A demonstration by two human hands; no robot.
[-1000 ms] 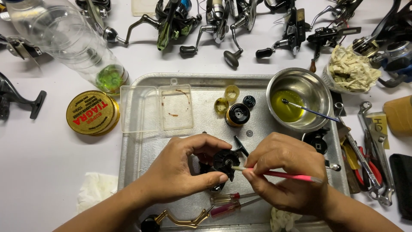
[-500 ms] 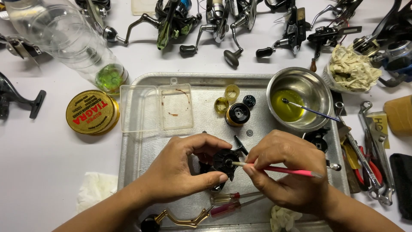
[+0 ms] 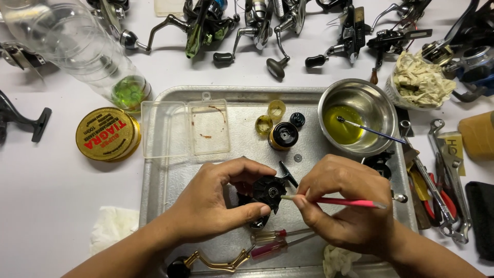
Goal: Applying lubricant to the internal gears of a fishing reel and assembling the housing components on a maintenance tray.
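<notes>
I see a white desk carrying a metal tray, with a row of fishing reels along its far edge. On the tray sit a clear plastic box, lying open, and a steel bowl of yellow oil with a thin brush leaning in it. Over the near half of the tray my left hand is closed around a black reel body, thumb below and fingers curled over the top. The body is small, dark and rounded, with a round hole facing me and a short black arm sticking up toward the right. My right hand pinches a pink-handled brush, its pale tip touching the reel body. Two small screwdrivers lie just beneath my hands.
</notes>
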